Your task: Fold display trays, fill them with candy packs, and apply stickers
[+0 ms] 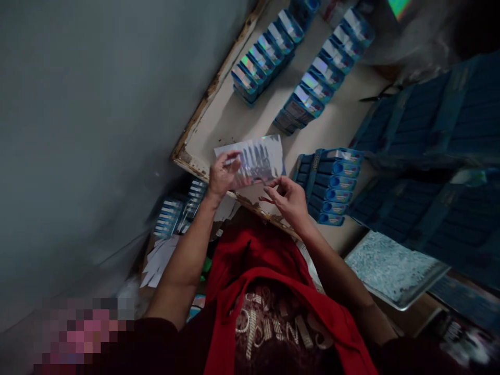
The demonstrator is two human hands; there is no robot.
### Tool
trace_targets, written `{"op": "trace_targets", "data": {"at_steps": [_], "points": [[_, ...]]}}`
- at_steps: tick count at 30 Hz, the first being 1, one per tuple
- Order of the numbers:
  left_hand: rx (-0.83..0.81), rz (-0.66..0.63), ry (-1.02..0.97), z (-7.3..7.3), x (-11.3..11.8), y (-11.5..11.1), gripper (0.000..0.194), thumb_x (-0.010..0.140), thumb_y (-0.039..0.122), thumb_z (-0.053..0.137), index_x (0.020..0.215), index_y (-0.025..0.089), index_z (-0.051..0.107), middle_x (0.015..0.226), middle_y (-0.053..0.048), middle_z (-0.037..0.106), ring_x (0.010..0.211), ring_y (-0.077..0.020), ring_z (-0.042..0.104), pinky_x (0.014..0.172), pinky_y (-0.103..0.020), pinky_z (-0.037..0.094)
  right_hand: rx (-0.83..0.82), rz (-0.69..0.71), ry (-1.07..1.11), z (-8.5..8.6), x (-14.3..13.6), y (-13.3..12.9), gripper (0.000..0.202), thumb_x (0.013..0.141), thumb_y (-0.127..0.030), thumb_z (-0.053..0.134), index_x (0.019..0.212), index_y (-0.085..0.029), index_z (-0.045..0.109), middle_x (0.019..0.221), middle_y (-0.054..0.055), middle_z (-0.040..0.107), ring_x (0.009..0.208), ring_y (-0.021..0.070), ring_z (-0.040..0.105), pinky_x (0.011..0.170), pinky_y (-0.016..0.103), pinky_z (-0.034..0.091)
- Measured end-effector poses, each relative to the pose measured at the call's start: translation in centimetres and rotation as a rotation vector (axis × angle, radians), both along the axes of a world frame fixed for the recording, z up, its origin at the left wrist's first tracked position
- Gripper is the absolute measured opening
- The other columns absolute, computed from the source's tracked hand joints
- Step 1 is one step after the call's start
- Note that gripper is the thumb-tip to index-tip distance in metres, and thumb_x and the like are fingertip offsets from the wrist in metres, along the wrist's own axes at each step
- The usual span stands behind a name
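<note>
Head view: a clear printed packet (269,156) is held over the near edge of the white table (205,140), its left end pinched by the left hand (222,178), the right hand's (291,200) fingertips being bunched beside its near right corner, grip indeterminable, blue boxes (328,67) being ranged beyond.

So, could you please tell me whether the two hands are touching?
Apart: in the head view, the shiny sheet shows across the gap between left hand and right hand.
</note>
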State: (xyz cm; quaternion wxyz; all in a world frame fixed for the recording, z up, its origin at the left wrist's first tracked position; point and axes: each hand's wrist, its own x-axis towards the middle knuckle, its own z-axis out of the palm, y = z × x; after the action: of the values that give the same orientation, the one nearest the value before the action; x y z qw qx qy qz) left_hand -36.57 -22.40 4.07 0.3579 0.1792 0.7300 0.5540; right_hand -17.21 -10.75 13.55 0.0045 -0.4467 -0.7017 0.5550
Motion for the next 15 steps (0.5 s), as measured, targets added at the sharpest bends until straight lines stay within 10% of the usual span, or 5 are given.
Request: {"op": "trace_targets", "data": {"at_steps": [4, 9, 15], "points": [[0.146, -0.188, -0.581, 3.0, 5.9, 1.3, 0.084, 0.067, 0.087, 0.084, 0.113, 0.017, 0.077, 0.106, -0.014, 0.082, 0.097, -0.028, 0.08, 0.089, -0.04, 0.066, -0.072, -0.117, 0.002, 2.6, 3.2, 1.7, 0.03, 0.086, -0.052, 0.076, 0.082, -0.023, 0.068, 0.058, -0.005, 0.055, 0.054, 0.0127, 0.047, 0.053, 0.026, 0.033], [0.019, -0.105, -0.564, 5.8, 10.2, 5.0, 0.051, 0.062, 0.058, 0.1, 0.081, 0.018, 0.076, 0.073, -0.003, 0.076, 0.064, -0.0149, 0.071, 0.067, -0.027, 0.063, -0.16, -0.252, 0.006, 5.0, 7.1, 3.5, 0.038, 0.083, -0.061, 0.081, 0.082, -0.025, 0.069, 0.059, -0.003, 0.061, 0.05, 0.0167, 0.056, 0.047, 0.027, 0.039], [0.048, 0.036, -0.431, 8.3, 14.6, 9.5, 0.041, 0.072, 0.056, 0.094, 0.082, 0.019, 0.08, 0.073, -0.001, 0.075, 0.063, -0.0141, 0.071, 0.065, -0.026, 0.061, 0.185, -0.279, -0.085, 6.3, 11.0, 7.6, 0.027, 0.091, -0.048, 0.074, 0.08, -0.024, 0.075, 0.06, -0.002, 0.064, 0.055, 0.0155, 0.054, 0.055, 0.028, 0.036]]}}
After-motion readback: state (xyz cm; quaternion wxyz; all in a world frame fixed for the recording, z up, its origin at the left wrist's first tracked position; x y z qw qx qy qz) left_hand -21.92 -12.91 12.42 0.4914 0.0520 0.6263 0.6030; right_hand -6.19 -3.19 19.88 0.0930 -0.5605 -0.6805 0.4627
